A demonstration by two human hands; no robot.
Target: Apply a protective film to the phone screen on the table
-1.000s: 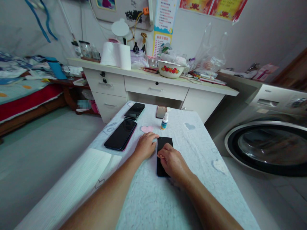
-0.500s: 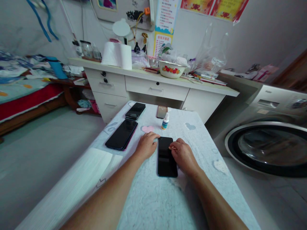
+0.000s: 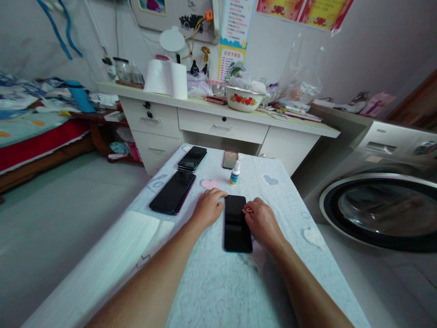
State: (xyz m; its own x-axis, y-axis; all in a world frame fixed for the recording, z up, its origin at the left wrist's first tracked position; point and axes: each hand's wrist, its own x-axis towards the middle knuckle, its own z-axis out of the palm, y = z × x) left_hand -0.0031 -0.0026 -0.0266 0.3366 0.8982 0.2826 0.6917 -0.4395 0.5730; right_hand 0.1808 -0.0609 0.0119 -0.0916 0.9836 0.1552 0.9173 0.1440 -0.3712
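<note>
A black smartphone (image 3: 237, 230) lies flat, screen up, on the cloth-covered table in front of me. My left hand (image 3: 209, 205) rests at its upper left edge, thumb and forefinger apart, the fingertip touching the corner. Curled over the phone's right edge, my right hand (image 3: 261, 218) has its fingers pinched together near the screen; whatever may be between them is hidden or too small to name. Just beyond the phone stands a small white spray bottle (image 3: 235, 173) with a blue and yellow label.
Dark phones (image 3: 173, 192) lie on the left of the table, with a further stack of phones (image 3: 192, 158) behind them. A gold-framed phone (image 3: 230, 159) lies at the far edge. Beyond are a white desk (image 3: 223, 123) with a flowered bowl (image 3: 244, 99), and a washing machine (image 3: 382, 182) at right.
My right hand has slid very slightly to the right along the phone's edge. The left hand, the phone and the bottle stay where they were.
</note>
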